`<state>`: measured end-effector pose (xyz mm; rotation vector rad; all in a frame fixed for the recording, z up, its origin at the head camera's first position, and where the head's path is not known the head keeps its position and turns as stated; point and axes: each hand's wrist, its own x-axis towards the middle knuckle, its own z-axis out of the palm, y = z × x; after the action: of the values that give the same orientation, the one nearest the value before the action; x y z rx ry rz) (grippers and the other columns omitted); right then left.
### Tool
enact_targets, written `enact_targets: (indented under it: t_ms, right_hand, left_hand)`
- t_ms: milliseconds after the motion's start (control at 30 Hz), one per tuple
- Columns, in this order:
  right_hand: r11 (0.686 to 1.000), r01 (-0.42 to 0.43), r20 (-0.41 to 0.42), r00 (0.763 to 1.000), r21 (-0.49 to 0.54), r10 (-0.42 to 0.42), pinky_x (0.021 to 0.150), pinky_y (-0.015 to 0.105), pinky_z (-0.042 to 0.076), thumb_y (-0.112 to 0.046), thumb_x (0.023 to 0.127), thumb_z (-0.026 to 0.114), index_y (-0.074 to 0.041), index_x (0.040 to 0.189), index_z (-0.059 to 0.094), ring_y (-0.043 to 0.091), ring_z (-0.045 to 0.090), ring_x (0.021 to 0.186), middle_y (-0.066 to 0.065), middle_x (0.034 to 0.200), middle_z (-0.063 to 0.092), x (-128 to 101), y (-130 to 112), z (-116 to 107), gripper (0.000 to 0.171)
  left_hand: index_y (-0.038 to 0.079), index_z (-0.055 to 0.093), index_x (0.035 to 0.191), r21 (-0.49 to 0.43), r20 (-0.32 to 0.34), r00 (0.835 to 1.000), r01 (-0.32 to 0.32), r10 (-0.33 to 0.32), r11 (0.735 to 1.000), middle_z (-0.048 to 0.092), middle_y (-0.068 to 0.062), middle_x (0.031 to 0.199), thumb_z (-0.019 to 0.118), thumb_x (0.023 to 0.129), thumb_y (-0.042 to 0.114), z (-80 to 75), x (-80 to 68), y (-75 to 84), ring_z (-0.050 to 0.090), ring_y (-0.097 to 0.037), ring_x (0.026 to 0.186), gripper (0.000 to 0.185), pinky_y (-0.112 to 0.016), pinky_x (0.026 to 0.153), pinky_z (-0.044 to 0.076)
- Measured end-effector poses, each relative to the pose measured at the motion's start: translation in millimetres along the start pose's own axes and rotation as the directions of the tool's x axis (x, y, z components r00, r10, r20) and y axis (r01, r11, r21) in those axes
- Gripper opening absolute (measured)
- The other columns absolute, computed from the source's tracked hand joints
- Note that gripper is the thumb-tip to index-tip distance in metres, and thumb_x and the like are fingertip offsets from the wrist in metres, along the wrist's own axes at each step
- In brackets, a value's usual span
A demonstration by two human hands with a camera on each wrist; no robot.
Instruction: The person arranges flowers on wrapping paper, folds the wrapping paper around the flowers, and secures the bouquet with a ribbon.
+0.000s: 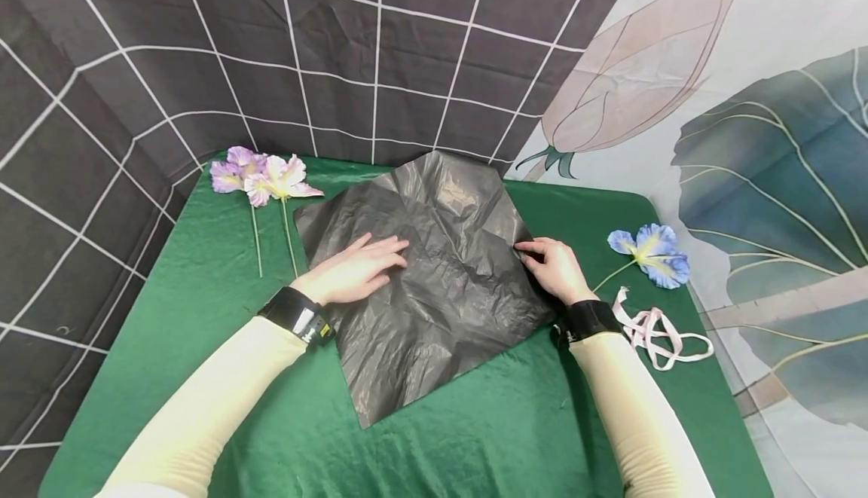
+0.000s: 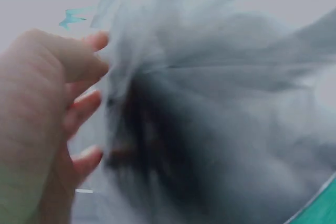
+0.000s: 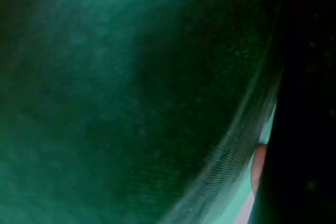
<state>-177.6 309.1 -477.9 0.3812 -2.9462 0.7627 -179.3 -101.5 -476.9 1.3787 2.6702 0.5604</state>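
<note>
A crinkled dark grey plastic sheet (image 1: 447, 257) lies spread like a diamond on the green tablecloth (image 1: 508, 423). My left hand (image 1: 359, 268) rests flat on the sheet's left part, fingers straight. In the left wrist view the left hand (image 2: 42, 119) lies against the blurred grey sheet (image 2: 220, 129). My right hand (image 1: 552, 264) is at the sheet's right corner, with curled fingers pinching its edge. The right wrist view is dark: green cloth (image 3: 105, 103), a black strip of sheet (image 3: 304, 103) and one fingertip (image 3: 258, 166).
Two pink-purple artificial flowers (image 1: 261, 174) with long stems lie at the table's back left. A blue and yellow flower (image 1: 651, 253) lies to the right, with a coiled pink ribbon (image 1: 661, 336) just in front of it. Patterned backdrops stand behind the table.
</note>
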Motion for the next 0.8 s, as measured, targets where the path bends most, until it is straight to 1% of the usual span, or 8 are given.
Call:
enact_targets:
  t_ms: [67,167,300,400,500,633,733,800]
  right_hand:
    - [1.000,0.012,0.015,1.000,0.007,-0.012,0.096,0.048,0.042,-0.007,0.086,0.065,-0.014,0.116,0.069,0.033,0.054,0.116,0.012,0.123,0.061,-0.9,0.0,0.1,0.031]
    - [0.998,0.065,0.025,0.998,0.024,-0.065,0.097,0.047,0.041,0.001,0.084,0.062,-0.016,0.124,0.065,0.032,0.049,0.123,0.011,0.135,0.054,-1.3,1.0,0.0,0.043]
    - [0.987,0.154,-0.020,0.988,0.044,-0.153,0.095,0.043,0.041,0.007,0.083,0.057,-0.019,0.128,0.062,0.028,0.051,0.120,0.004,0.143,0.048,-1.8,2.4,-0.9,0.052]
    - [0.975,0.210,-0.085,0.975,0.074,-0.203,0.089,0.038,0.043,0.008,0.082,0.056,-0.020,0.124,0.065,0.024,0.056,0.108,0.001,0.138,0.053,-1.4,1.2,-0.8,0.051]
    - [0.968,0.230,-0.148,0.966,0.099,-0.214,0.086,0.036,0.045,0.009,0.081,0.059,-0.019,0.120,0.068,0.022,0.059,0.102,0.003,0.132,0.058,-1.0,0.0,-1.3,0.048]
    - [0.986,0.160,-0.180,0.973,0.056,-0.148,0.090,0.041,0.044,0.006,0.082,0.063,-0.017,0.124,0.065,0.027,0.058,0.105,0.009,0.130,0.059,0.0,0.6,-2.7,0.048]
    - [0.998,0.056,-0.138,0.989,-0.020,-0.058,0.095,0.047,0.039,0.000,0.084,0.062,-0.013,0.131,0.059,0.034,0.052,0.114,0.012,0.138,0.052,1.2,2.0,-3.4,0.049]
    - [0.997,-0.018,-0.093,0.996,-0.071,0.011,0.099,0.054,0.033,-0.009,0.086,0.064,-0.011,0.135,0.055,0.038,0.042,0.126,0.014,0.146,0.042,1.2,1.8,-3.2,0.050]
  left_hand:
    - [0.019,0.046,0.141,0.014,0.039,0.998,0.039,-0.040,0.999,0.025,-0.005,0.156,0.059,0.093,0.035,5.2,-0.9,-1.9,0.019,-0.026,0.144,0.052,-0.060,0.111,0.012]
    - [0.021,0.028,0.151,-0.022,0.076,0.993,0.097,-0.095,0.995,0.015,-0.005,0.159,0.062,0.088,0.045,10.0,-1.6,-4.3,0.011,-0.028,0.146,0.075,-0.061,0.111,0.008]
    - [0.019,0.024,0.152,-0.121,0.086,0.986,0.152,-0.142,0.981,0.016,-0.007,0.159,0.065,0.086,0.045,9.1,-0.7,-5.1,0.008,-0.030,0.146,0.082,-0.060,0.112,0.005]
    - [0.017,0.027,0.151,-0.156,0.110,0.982,0.171,-0.155,0.973,0.016,-0.009,0.158,0.066,0.086,0.043,6.1,-0.8,-4.5,0.007,-0.031,0.146,0.081,-0.061,0.112,0.003]
    - [0.016,0.029,0.150,-0.156,0.132,0.978,0.183,-0.163,0.971,0.015,-0.008,0.159,0.065,0.086,0.045,4.5,-0.4,-4.5,0.005,-0.030,0.146,0.079,-0.061,0.111,0.002]
    - [0.017,0.030,0.150,-0.143,0.122,0.976,0.196,-0.179,0.970,0.014,-0.007,0.159,0.064,0.086,0.048,5.3,1.6,-4.4,0.005,-0.029,0.146,0.079,-0.061,0.111,0.001]
    - [0.019,0.029,0.151,-0.115,0.113,0.972,0.218,-0.205,0.969,0.012,-0.006,0.159,0.060,0.087,0.053,8.8,3.8,-2.9,0.004,-0.028,0.146,0.079,-0.061,0.111,0.001]
    - [0.020,0.027,0.151,-0.084,0.109,0.967,0.239,-0.229,0.967,0.011,-0.004,0.160,0.056,0.087,0.057,12.0,5.4,-0.9,0.003,-0.026,0.147,0.079,-0.061,0.111,0.002]
